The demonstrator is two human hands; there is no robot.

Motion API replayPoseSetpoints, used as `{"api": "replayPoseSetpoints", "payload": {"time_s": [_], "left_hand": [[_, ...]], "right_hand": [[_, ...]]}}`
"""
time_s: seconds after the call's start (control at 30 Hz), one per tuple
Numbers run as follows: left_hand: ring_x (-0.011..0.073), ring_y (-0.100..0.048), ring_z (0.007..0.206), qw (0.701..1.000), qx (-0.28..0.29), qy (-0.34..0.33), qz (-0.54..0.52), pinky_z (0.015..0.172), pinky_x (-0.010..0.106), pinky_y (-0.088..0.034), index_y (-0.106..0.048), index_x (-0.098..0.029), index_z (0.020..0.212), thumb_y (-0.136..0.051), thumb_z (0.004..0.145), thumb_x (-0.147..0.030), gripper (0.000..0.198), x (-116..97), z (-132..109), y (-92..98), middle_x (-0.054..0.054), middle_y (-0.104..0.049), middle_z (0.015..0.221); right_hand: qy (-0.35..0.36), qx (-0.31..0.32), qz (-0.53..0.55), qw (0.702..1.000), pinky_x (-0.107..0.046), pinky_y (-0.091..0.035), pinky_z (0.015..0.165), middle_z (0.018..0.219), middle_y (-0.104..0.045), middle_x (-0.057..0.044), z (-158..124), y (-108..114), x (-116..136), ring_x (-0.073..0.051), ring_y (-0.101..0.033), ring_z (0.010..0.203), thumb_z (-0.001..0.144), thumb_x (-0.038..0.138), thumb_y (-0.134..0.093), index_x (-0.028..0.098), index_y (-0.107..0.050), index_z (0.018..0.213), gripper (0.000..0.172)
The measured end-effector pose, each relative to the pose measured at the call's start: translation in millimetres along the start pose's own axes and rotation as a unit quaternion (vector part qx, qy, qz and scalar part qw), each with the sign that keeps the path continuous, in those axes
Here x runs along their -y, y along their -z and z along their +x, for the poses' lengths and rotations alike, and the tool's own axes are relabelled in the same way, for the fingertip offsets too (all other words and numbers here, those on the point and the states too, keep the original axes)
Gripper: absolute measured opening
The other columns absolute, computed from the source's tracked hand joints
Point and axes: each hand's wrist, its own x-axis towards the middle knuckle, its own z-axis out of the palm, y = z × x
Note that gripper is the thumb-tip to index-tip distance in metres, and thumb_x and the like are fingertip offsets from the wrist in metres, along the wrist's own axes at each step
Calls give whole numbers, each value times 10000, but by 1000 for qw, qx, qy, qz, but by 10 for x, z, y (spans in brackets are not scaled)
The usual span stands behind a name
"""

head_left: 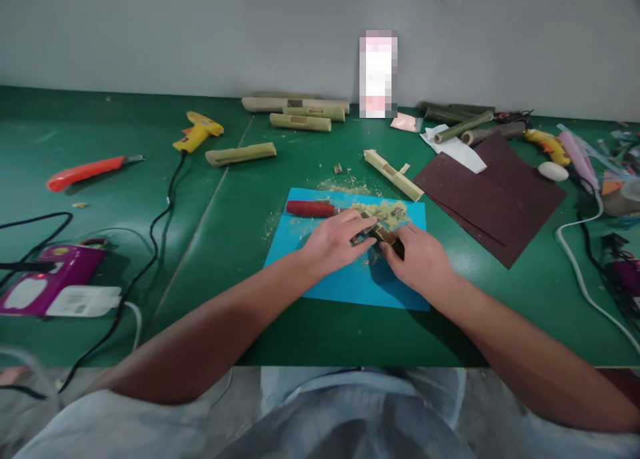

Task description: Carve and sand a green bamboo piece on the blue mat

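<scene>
A short dark piece of bamboo (383, 234) with a cut opening is held low over a blue sheet (350, 295). My left hand (339, 240) grips its upper left end between thumb and fingers. Around the lower right end, my right hand (419, 254) is closed. Pale shavings (387, 214) lie heaped just beyond the fingers. A red-handled tool (311, 209) rests on the sheet beside my left hand; its metal part runs toward the knuckles and its tip is hidden. Past the sheet lies a pale notched bamboo piece (393, 174).
Cut bamboo pieces (300, 122) line the wall. At left are a yellow glue gun (196, 134), an orange utility knife (87, 173) and a purple power strip (75, 272) with cords. Brown sheets (483, 206) and another yellow glue gun (550, 147) lie at right.
</scene>
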Motion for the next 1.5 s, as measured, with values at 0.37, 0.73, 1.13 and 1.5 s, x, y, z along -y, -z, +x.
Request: {"api": "replayPoseSetpoints", "payload": {"time_s": [0.37,0.73,1.13,1.5], "left_hand": [[193,-673,884,998,-21,54,24,784,315,-553,-719,-175,1124,-575,970,-298,244,36,28,23,86,-687,983],[194,-709,933,995,15,88,-33,847,294,-563,-722,-193,1149,-710,884,-280,279,75,49,43,56,-749,1091],[192,-693,909,999,-33,33,22,781,292,-547,-730,-169,1092,-537,993,-253,233,65,54,-9,74,-737,982],[170,-655,825,998,-27,-25,51,734,280,-530,-714,-147,1058,-456,1027,-276,291,40,32,-44,76,-691,868]], "right_hand": [[-9,25,-38,999,-326,-275,541,875,-629,-77,-24,0,80,-179,-551,678,968,368,-468,184,-582,858,243],[-21,40,-47,998,-327,-257,535,886,-628,-64,-23,25,102,-170,-553,684,982,371,-458,180,-593,885,253],[-28,52,-44,997,-318,-258,550,915,-636,-69,-21,43,110,-172,-557,704,985,381,-451,170,-618,911,278],[-29,58,-58,996,-320,-271,567,930,-643,-81,-5,38,129,-182,-568,732,993,383,-431,164,-630,926,304]]}}
